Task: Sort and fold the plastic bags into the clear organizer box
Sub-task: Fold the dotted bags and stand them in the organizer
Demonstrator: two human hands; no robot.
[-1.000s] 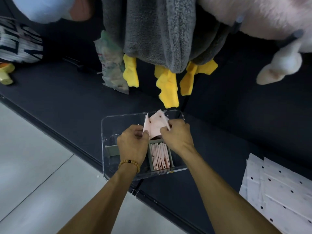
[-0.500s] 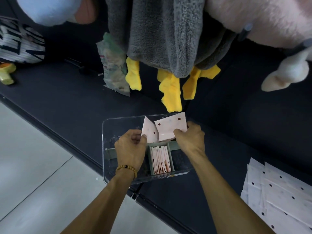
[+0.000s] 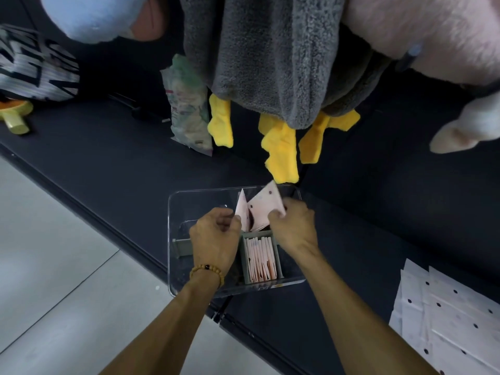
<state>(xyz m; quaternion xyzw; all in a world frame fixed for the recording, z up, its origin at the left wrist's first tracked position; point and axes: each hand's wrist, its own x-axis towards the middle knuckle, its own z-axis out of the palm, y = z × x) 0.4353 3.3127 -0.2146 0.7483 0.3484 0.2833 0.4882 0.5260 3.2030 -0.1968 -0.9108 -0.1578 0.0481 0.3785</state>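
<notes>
Big dark shelf (image 3: 113,169) across the middle, pale floor (image 3: 48,266) below on the left. Fluffy grey blanket (image 3: 270,58) hanging down from the top, with yellow socks (image 3: 281,152) dangling under it. Soft pink blanket (image 3: 422,33) up on the right. Stack of white dotted bags (image 3: 449,318) lying flat on the shelf at the far right, well apart from the box. Crinkly packet (image 3: 189,104) standing at the back, left of the socks.

Clear box (image 3: 178,212) sitting at the front edge of the shelf, with grey dividers (image 3: 181,247) inside. Row of folded pink bags (image 3: 261,259) standing on edge in the near middle slot.

Left hand (image 3: 216,239) over the box, fingers curled, pinching the left side of a folded pink dotted bag (image 3: 263,209). Right hand (image 3: 293,228) pinching the right side of the same bag. Bag held up over the far middle slot, its two halves spread like an open book. Bead bracelet (image 3: 207,272) on the left wrist.
</notes>
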